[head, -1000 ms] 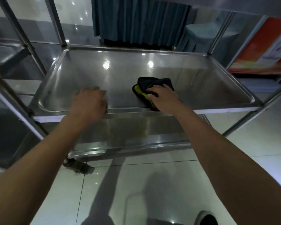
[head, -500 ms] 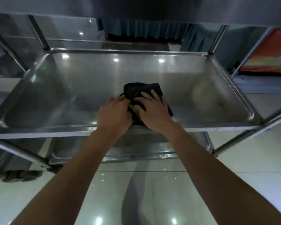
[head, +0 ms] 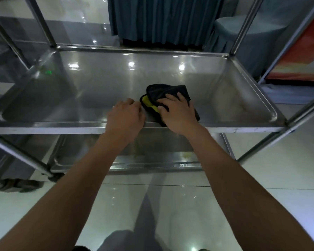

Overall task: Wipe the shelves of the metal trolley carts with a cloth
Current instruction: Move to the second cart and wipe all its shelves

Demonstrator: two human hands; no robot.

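Two hands meet at frame centre: right hand [head: 178, 113] presses flat on the black-and-yellow cloth [head: 168, 95] on the trolley shelf [head: 80, 91], left hand [head: 125, 117] loosely curled, empty, beside it; blue curtain [head: 163, 19] behind.

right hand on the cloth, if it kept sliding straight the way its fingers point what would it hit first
Probably nothing before the tray's far wall. The right hand lies on the black-and-yellow cloth with its fingers aimed at that wall; only bare steel shelf shows between, though depth is hard to judge.
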